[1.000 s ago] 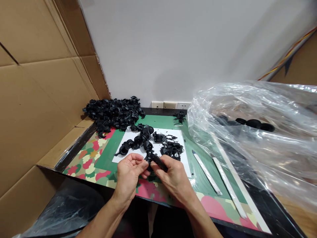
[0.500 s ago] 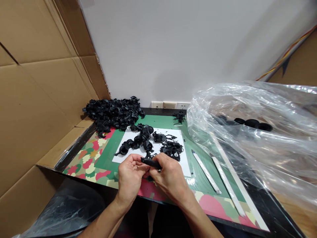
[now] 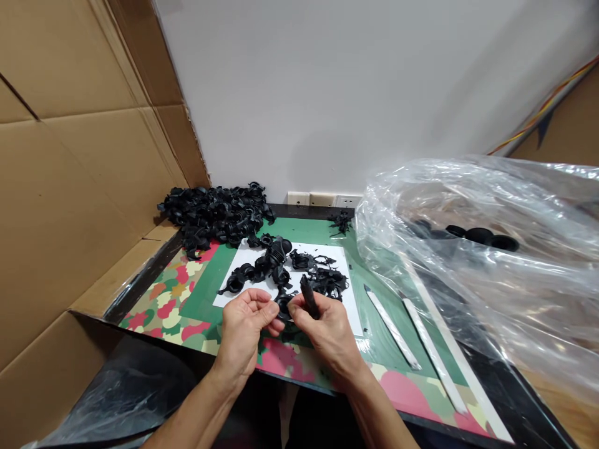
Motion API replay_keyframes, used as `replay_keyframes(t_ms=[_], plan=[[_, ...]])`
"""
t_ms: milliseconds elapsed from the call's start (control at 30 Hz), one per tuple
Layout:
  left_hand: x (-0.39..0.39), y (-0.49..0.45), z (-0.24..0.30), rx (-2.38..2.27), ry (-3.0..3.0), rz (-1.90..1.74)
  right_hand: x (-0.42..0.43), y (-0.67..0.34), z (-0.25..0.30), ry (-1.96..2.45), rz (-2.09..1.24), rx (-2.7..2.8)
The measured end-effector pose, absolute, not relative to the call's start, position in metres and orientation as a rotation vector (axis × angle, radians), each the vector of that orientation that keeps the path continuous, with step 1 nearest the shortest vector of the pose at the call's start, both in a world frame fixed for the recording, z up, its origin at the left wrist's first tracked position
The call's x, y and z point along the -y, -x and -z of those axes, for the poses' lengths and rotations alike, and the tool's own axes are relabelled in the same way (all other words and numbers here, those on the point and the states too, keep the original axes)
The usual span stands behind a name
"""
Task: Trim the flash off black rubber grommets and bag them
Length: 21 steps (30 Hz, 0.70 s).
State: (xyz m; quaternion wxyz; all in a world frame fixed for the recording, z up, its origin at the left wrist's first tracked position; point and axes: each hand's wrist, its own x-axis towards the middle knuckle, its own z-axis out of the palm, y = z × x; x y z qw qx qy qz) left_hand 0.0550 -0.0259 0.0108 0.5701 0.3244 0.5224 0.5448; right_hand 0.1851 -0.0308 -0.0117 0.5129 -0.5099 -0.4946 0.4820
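At the far left, a heap of black parts (image 3: 219, 215) sat against the cardboard (image 3: 84, 187). Nearer the middle, the left forearm rose from the bottom edge, slanting up and to the right, to the left hand (image 3: 246, 324). Its back faced up and outward, its fingers curled inward, and thumb and fingertips were pinched at the near left side of a black ring-like part (image 3: 283, 307). That part was between the two hands, over the near edge of a white sheet (image 3: 339, 252).

To its right, the right hand (image 3: 330, 333) met it with the thumb stretched forward, touching its right side, while the bent fingers wrapped a dark tool (image 3: 310, 302), whose tip tilted up and away. The right forearm slanted up and to the left, mirroring the other. Beyond it lay two white-wrapped sticks (image 3: 392, 327), then a clear plastic bag (image 3: 515, 280).
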Motion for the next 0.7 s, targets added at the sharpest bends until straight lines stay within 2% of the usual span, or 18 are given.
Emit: replay_keyframes(t_ms=[533, 700], plan=[[0.031, -0.0584, -0.0059, -1.271, -0.988, -1.364, 0.0333, -0.1903, 0.0076, 1.322, -0.407, 1.826], [0.0282, -0.058, -0.0025, -1.248, -1.039, -1.352, 0.0329, -0.1823, 0.0086, 1.379, -0.423, 1.7]])
